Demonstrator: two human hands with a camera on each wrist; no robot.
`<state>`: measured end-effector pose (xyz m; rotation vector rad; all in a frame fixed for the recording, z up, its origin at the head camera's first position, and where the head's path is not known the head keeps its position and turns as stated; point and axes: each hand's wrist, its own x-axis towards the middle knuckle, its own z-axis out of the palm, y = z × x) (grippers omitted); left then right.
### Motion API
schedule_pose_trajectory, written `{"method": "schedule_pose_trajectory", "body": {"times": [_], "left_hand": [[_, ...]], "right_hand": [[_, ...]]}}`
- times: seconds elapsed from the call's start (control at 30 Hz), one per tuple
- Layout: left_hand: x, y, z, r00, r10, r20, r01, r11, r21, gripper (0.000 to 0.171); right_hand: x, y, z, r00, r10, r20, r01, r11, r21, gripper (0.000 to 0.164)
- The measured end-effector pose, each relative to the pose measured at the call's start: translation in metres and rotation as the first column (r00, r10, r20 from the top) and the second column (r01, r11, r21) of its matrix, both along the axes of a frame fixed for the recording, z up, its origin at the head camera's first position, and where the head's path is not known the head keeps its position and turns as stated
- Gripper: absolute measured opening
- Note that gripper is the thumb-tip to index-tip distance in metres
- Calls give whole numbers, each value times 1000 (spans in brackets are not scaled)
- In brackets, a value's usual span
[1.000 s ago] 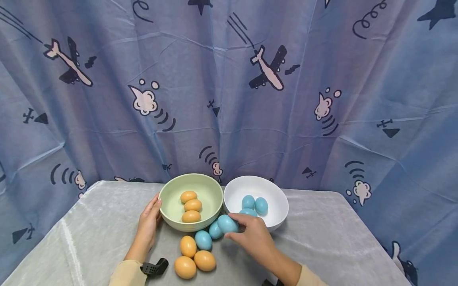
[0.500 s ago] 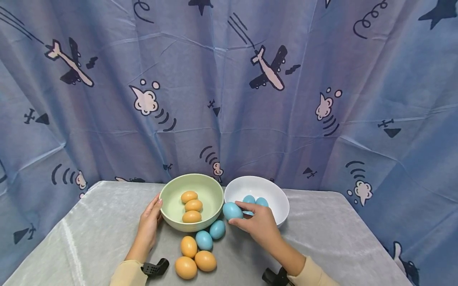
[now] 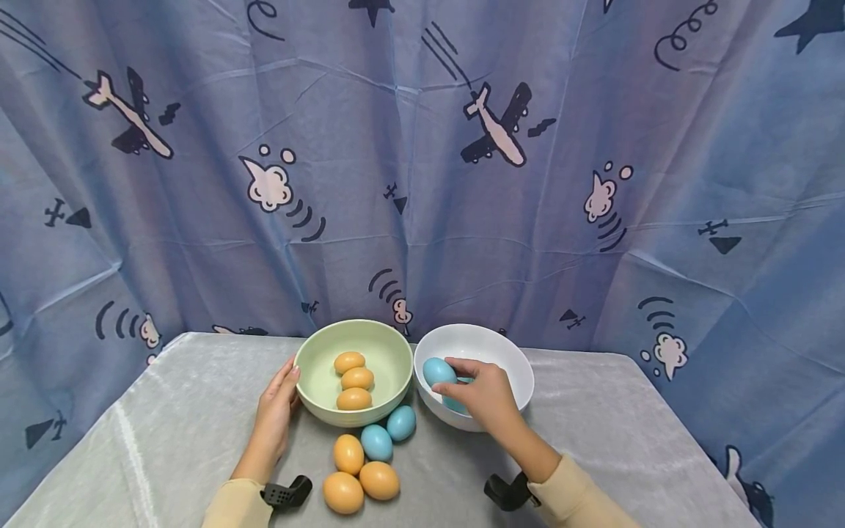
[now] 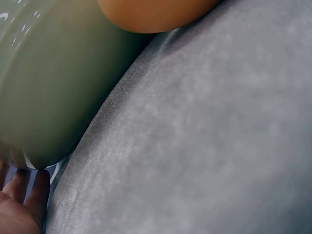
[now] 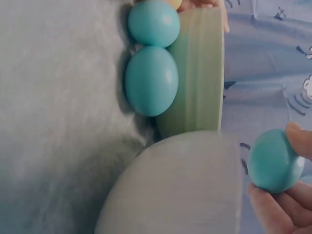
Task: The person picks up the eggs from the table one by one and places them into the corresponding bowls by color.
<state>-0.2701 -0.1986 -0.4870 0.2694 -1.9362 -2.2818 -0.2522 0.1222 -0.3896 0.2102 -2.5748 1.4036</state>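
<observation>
Between thumb and fingers my right hand [image 3: 485, 392] pinches a blue egg [image 3: 439, 372], over the near left part of the white bowl [image 3: 432, 400]. The right wrist view shows that egg [image 5: 275, 161] above the level of the bowl's rim. Other blue eggs in the white bowl are mostly hidden behind the hand. My left hand [image 3: 276, 407] rests against the left side of the green bowl [image 3: 389, 359], its fingertips [image 4: 41, 178] touching the outer wall in the left wrist view. Several orange eggs [image 3: 357, 378] lie in a row inside the green bowl.
In front of the green bowl, two blue eggs [image 3: 377, 443] and three orange eggs [image 3: 379, 481] lie on the grey cloth-covered table [image 3: 165, 440]. The bowls stand side by side near the table's back edge. Behind hangs a blue curtain [image 3: 356, 183] with printed airplanes.
My right hand has carried the blue egg up and rightward, from beside the blue eggs on the table to over the white bowl. The left hand has stayed at the green bowl.
</observation>
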Motion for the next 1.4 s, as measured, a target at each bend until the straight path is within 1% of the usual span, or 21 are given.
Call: {"method": "schedule_pose_trajectory", "body": {"times": [0.17,0.4,0.57,0.7,0.87,1.1,1.4], "left_hand": [[0,0,1,1000,-7,-2,7,1000,9,63],[-2,-1,0,1000,-3,-1,3,1000,1,63],[-2,-1,0,1000,-6,-2,6,1000,8,63],[-2,-1,-1,1000,-7,3,7,1000,3,63],[-2,0,0,1000,3,17,-3,1000,-15,64],[1,0,1,1000,1,25,0,1000,-27,66],[0,0,0,1000,9,29,-8,1000,-29,67]], "right_hand": [[-10,1,-6,1000,-16,14,16,1000,5,44],[-23,0,-12,1000,0,5,0,1000,23,47],[-32,0,-17,1000,-10,8,9,999,43,46],[-36,0,-19,1000,-15,12,15,999,47,43],[-40,-1,-21,1000,-4,15,3,997,75,43],[-45,-4,-24,998,12,65,-18,995,98,45],[-51,-2,-30,997,9,78,-19,991,129,45]]}}
